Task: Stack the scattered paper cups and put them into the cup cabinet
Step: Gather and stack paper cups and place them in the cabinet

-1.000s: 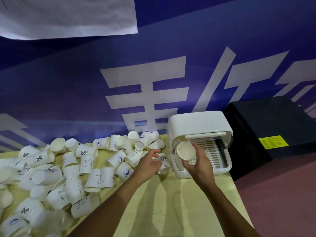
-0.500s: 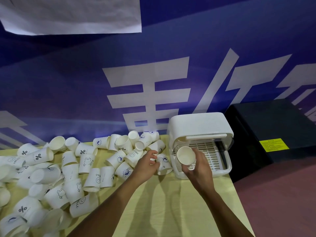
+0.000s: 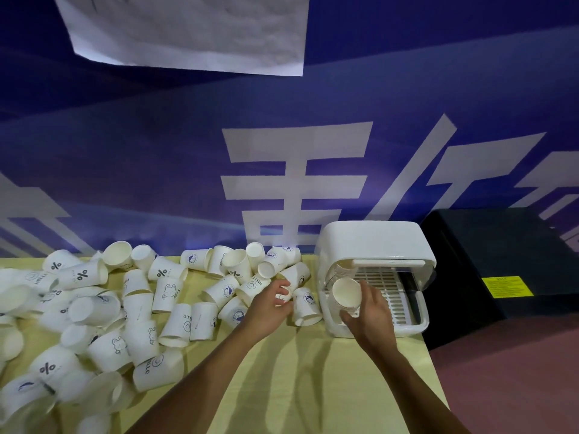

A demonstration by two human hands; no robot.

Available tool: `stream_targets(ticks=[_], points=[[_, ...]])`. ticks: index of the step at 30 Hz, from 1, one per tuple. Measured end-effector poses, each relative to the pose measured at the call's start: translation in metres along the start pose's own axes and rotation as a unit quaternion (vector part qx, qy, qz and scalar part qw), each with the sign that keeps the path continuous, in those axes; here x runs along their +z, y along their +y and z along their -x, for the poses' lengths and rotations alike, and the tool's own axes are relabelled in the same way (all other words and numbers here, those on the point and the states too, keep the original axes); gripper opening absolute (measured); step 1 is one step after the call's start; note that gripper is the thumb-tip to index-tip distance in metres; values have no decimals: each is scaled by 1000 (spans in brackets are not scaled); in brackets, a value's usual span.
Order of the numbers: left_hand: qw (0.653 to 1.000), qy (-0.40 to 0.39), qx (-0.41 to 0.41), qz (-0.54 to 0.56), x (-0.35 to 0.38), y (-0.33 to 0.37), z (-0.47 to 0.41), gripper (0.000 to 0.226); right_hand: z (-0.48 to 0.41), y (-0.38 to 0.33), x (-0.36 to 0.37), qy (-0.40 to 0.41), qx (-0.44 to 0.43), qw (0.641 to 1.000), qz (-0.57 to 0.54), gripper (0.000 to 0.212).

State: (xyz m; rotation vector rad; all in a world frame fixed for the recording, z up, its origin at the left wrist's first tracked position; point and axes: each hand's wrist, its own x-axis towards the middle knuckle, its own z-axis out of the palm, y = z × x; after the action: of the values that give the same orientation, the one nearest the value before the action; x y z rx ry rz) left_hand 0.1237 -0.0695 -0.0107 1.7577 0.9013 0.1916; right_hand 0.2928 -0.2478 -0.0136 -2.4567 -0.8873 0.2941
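Several white paper cups (image 3: 169, 292) lie scattered over the left and middle of the yellow table (image 3: 282, 386). A white cup cabinet (image 3: 376, 242) stands at the table's right end, its front open over a slotted tray. My right hand (image 3: 371, 314) grips a stack of paper cups (image 3: 346, 292), mouth facing me, at the cabinet's left opening. My left hand (image 3: 269, 308) curls its fingers round a small cup (image 3: 284, 294) at the near edge of the pile, beside an upturned cup (image 3: 307, 308).
A black box (image 3: 501, 270) with a yellow label stands right of the table, on a reddish floor. A blue banner wall with white characters runs behind. A white sheet (image 3: 194, 29) hangs above.
My right hand has pushed the cup stack slightly deeper into the cabinet opening. My left hand stays on the cup at the pile's edge. The camera has tilted a little upward.
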Motion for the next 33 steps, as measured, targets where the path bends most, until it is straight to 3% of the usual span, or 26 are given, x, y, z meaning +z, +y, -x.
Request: stream_targets(ticks=[4,9,14,18,26,29,33], points=[[1000,9,5,17,-21,-12,6,35,11,-33,8,64,-70,995,24,45],[999,25,2,31,-61,-38,27,37,30,-99,37,26,-125,992,-5,35],[995,83,-35,49,-115,-85,66,37,58,-161,92,-36,-197,979,-27,39],[982,158,-76,66,-155,-124,112,38,85,-201,138,-138,-256,956,-45,41],[935,309,-153,77,-202,-200,219,35,138,-263,205,-264,-347,900,-7,53],[928,318,-184,65,-205,-224,243,39,150,-284,224,-278,-377,883,24,68],[917,281,-280,23,-196,-249,253,72,156,-304,246,-281,-384,878,53,82]])
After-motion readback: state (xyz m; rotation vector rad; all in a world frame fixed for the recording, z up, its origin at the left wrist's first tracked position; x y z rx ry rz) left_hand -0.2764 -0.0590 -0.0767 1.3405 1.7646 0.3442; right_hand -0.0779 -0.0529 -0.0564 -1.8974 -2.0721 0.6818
